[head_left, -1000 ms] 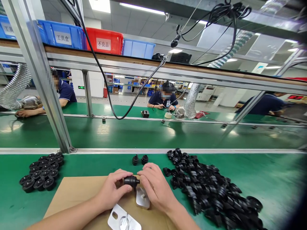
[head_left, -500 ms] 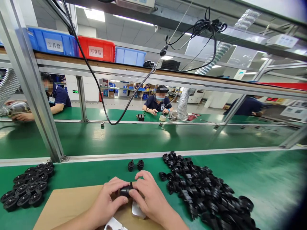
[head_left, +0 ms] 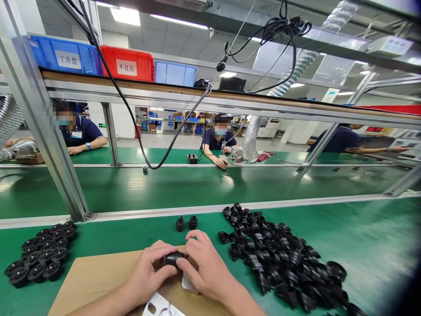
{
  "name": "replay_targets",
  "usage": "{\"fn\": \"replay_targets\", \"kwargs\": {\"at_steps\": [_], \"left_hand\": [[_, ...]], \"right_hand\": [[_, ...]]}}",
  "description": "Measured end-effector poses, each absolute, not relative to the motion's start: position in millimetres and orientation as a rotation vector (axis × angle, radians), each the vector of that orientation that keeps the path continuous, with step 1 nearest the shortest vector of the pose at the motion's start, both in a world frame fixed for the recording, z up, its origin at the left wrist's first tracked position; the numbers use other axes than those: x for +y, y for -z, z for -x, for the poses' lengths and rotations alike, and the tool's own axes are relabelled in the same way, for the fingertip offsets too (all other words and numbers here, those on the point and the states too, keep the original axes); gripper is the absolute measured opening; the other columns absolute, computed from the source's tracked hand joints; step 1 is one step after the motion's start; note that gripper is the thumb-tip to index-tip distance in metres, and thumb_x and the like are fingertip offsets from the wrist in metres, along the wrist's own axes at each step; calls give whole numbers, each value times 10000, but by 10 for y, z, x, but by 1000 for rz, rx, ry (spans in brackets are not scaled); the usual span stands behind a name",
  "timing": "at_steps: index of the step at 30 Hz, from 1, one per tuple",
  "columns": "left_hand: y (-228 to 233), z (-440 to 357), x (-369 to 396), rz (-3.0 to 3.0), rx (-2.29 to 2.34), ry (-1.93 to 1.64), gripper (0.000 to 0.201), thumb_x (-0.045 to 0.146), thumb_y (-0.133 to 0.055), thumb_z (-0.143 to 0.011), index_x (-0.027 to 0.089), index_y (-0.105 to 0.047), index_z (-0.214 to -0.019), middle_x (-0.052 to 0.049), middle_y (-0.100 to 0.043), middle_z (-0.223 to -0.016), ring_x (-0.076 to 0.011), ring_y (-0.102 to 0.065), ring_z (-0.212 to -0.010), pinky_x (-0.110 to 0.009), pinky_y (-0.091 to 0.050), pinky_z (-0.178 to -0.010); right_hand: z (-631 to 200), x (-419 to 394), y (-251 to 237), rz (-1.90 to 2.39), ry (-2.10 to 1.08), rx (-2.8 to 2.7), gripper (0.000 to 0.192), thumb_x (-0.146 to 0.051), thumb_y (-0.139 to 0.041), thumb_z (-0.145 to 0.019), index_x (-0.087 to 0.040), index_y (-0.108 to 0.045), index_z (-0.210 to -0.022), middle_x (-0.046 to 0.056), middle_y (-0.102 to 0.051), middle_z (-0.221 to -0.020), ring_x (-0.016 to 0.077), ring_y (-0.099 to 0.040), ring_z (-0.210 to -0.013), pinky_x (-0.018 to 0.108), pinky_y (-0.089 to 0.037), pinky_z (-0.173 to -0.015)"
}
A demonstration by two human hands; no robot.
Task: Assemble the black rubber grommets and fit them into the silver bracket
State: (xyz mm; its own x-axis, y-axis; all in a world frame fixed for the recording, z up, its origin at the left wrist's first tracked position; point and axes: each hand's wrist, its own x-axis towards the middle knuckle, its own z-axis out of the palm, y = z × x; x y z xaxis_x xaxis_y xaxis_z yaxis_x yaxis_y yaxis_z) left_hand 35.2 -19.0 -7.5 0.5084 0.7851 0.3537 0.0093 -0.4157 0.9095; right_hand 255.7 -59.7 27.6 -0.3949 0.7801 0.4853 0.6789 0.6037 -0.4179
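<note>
Between my two hands is a small black ribbed plastic part, held over a brown cardboard sheet. My left hand pinches its left end with thumb and fingers. The fingers of my right hand close on its right end, hiding that side. Below my right hand a silver metal block shows in part. A silver plate with cut-outs lies at the bottom edge, by my left wrist. Beyond my hands two black fittings stand upright on the green bench.
A large heap of black parts spreads to the right. Round black caps stand in rows at left. A metal post rises on the left, and a black cable hangs ahead. Co-workers sit across the green belt.
My hands keep hold of the black part, which has turned slightly. The co-worker opposite has stretched an arm out to the belt. My view has shifted a little.
</note>
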Motion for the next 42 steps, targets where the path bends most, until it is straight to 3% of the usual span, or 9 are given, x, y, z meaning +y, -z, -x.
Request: {"fn": "replay_targets", "kwargs": {"at_steps": [3,6,8,10,18,27,34,39,42], "left_hand": [[87,-345,-187,-1743,700,-1008,319,242,-778,-857,276,-825,-1172,-83,-809,-1082,-284,-696,-1023,-407,-525,-946],[121,-333,-151,-1650,782,-995,339,288,-777,-859,262,-819,-1195,-96,-799,-1134,-296,-707,-1056,-409,-532,-957],[142,-331,-128,-1607,802,-985,360,312,-769,-868,257,-809,-1221,-99,-796,-1156,-302,-710,-1076,-413,-532,-972],[145,-334,-120,-1594,786,-981,361,313,-757,-877,258,-803,-1232,-95,-797,-1175,-303,-708,-1095,-418,-527,-992],[129,-331,-137,-1784,714,-1044,350,193,-754,-869,286,-799,-1204,-67,-802,-1079,-262,-692,-982,-395,-545,-883],[209,-279,-122,-2096,633,-1032,584,148,-577,-1023,384,-504,-1552,-63,-729,-1317,-264,-621,-1209,-474,-515,-1077],[192,-288,-93,-2112,694,-1172,605,115,-725,-925,371,-600,-1460,-51,-736,-1144,-259,-648,-1064,-441,-547,-976],[200,-263,-89,-2070,854,-1135,604,146,-697,-934,360,-568,-1484,-86,-660,-1315,-292,-586,-1234,-490,-521,-1054],[200,-253,-72,-2021,921,-1089,501,195,-650,-971,345,-599,-1446,-92,-673,-1289,-294,-602,-1195,-460,-555,-960]], "right_hand": [[-2593,-566,-278,1152,-250,-2168,270,-251,-458,-1079,-229,-608,-856,39,-612,-830,266,-547,-984,526,-497,-980],[-2641,-548,-306,1162,-276,-2103,226,-178,-438,-1065,-251,-635,-1147,60,-669,-991,269,-556,-1046,490,-522,-953],[-2661,-539,-313,1111,-240,-2127,382,-103,-484,-1003,-254,-571,-1342,83,-672,-1115,279,-548,-1112,490,-525,-976],[-2664,-530,-304,1044,-202,-2201,499,-49,-517,-949,-260,-544,-1400,85,-669,-1158,282,-543,-1134,505,-511,-1023],[-2612,-548,-278,1131,-293,-2197,205,-225,-716,-949,-262,-645,-1137,44,-717,-1081,311,-531,-1219,523,-476,-1075],[-2582,-564,-267,1246,-307,-2110,135,-307,-739,-923,-225,-675,-1009,67,-703,-986,324,-556,-1231,498,-495,-1040],[-2534,-553,-253,1282,-328,-2082,106,-304,-733,-921,-225,-680,-969,71,-703,-976,329,-565,-1208,500,-491,-1009],[-2639,-486,-255,1405,-155,-1958,114,-296,-740,-904,-216,-661,-925,74,-711,-960,320,-598,-1122,490,-487,-979],[-2766,-400,-216,1505,-55,-1892,112,-297,-726,-908,-213,-675,-963,58,-692,-899,309,-607,-1053,495,-471,-967]]}}
